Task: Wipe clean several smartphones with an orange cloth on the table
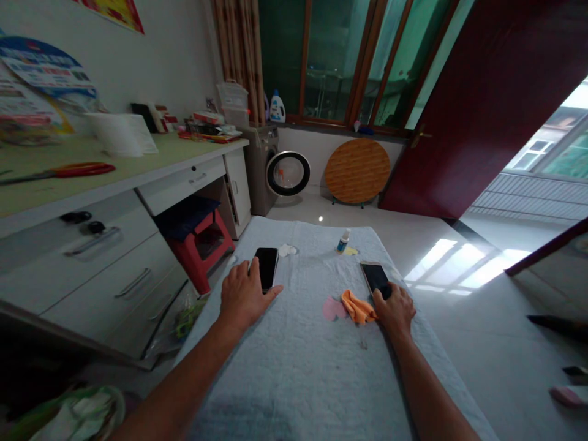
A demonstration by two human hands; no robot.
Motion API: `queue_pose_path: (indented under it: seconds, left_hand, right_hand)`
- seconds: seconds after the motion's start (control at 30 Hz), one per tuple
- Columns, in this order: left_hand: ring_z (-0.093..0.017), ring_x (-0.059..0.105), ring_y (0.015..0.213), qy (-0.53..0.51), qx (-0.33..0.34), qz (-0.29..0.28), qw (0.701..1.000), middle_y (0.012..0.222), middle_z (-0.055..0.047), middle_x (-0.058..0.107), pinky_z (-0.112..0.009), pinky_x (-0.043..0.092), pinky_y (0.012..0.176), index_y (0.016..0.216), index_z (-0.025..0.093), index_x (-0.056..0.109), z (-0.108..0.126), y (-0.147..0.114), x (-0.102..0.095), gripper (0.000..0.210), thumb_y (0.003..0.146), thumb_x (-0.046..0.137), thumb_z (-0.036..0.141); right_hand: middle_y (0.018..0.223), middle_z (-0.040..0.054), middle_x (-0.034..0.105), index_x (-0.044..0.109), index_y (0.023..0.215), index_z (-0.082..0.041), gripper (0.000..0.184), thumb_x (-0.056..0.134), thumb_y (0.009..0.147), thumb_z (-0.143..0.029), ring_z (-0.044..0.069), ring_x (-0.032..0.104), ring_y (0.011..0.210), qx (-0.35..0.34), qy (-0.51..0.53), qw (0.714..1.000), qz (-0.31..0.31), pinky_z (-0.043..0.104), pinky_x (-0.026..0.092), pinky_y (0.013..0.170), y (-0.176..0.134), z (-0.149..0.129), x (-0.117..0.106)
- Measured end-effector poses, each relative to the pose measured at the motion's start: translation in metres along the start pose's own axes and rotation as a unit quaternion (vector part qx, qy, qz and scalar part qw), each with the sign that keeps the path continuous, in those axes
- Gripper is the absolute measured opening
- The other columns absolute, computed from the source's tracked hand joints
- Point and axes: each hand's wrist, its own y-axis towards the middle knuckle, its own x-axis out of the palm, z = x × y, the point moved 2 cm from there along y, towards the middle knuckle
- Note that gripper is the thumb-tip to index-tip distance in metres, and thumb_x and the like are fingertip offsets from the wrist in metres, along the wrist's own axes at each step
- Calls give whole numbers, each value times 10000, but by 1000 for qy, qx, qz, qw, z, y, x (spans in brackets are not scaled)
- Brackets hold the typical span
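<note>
A black-screened smartphone lies on the cloth-covered table to the left. My left hand rests at its lower left corner, index finger along the side and thumb stretched out past the bottom edge. On the right lies another smartphone with a dark screen and a light frame. My right hand grips its lower end, thumb on the near side; some fingertips are hidden. An orange cloth lies crumpled just left of that hand. Beyond it a small spray bottle stands upright.
A pale blue quilted cover spreads over the table. To the left stand a desk with red-handled scissors and a red stool. Behind are a washing machine with its door open and a round wooden tabletop.
</note>
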Motion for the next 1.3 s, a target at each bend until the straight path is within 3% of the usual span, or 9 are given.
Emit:
queue_pose_path:
  seconds: [0.13, 0.23, 0.37, 0.5, 0.7, 0.9, 1.07, 1.2, 1.3]
  left_hand:
    - [-359, 512, 1062, 36, -36, -23, 998, 1134, -192, 560, -442, 401, 874, 1327, 94, 391, -1, 1, 9, 781, 785, 501, 647]
    - [-350, 526, 1034, 50, -53, -29, 997, 1108, -181, 568, -426, 408, 846, 1312, 100, 404, -1, 4, 11, 728, 793, 509, 600]
    - [-342, 528, 1035, 56, -64, -29, 996, 1114, -175, 563, -410, 417, 823, 1334, 107, 379, 0, 7, 11, 707, 796, 518, 544]
    - [-334, 537, 1030, 46, -79, -37, 995, 1100, -167, 570, -401, 419, 827, 1323, 111, 385, -1, 10, 10, 693, 786, 518, 529]
    - [-331, 551, 1017, 43, -78, -28, 996, 1073, -176, 591, -403, 409, 856, 1317, 80, 379, -3, 13, 11, 683, 783, 529, 479]
    - [-350, 544, 1031, 10, -87, -13, 996, 1079, -191, 591, -422, 395, 865, 1328, 79, 373, -3, 13, 10, 726, 751, 548, 483]
    - [-348, 554, 1018, -2, -84, -4, 996, 1066, -186, 598, -430, 390, 888, 1302, 79, 403, -2, 16, 8, 732, 717, 571, 485]
    - [-329, 572, 1029, -41, -86, 6, 995, 1062, -185, 618, -400, 406, 905, 1294, 54, 402, -3, 21, 4, 743, 708, 590, 471]
    - [-306, 594, 1014, -96, -100, 10, 990, 1055, -158, 639, -375, 431, 877, 1318, 69, 366, -2, 21, -2, 755, 707, 604, 443]
  right_hand:
    - [1190, 152, 579, 583, 1190, -146, 490, 489, 778, -393, 320, 514, 1068, 3, 21, 1000, 19, 430, 354, 910, -2, 1, -1]
    - [1170, 149, 578, 600, 1154, -151, 462, 482, 775, -387, 319, 510, 1034, -7, 67, 995, 72, 442, 364, 883, -3, 4, -3]
    - [1083, 131, 588, 632, 1020, -152, 335, 476, 778, -323, 286, 508, 1014, -122, 134, 975, 131, 441, 363, 909, -7, -1, -11]
    - [978, 102, 582, 644, 937, -165, 253, 484, 824, -324, 239, 519, 934, -253, 133, 957, 40, 388, 389, 885, -21, -21, -24]
    - [1043, 100, 580, 622, 1166, -212, 364, 556, 839, -358, 226, 517, 894, -301, 43, 946, -109, 341, 388, 824, -45, -49, -41]
    - [911, 83, 603, 692, 963, -205, 188, 537, 858, -205, 182, 546, 834, -286, -30, 935, -210, 275, 361, 788, -51, -59, -28]
    - [906, 84, 588, 687, 948, -188, 162, 571, 843, -230, 185, 534, 827, -268, -28, 947, -175, 283, 355, 798, -55, -62, -18]
    - [896, 74, 563, 672, 923, -185, 208, 563, 855, -349, 207, 511, 868, -259, 7, 961, -98, 300, 359, 824, -64, -60, -15]
    - [898, 70, 556, 668, 932, -186, 206, 526, 874, -324, 207, 500, 873, -254, 25, 965, -67, 304, 360, 835, -68, -58, -13]
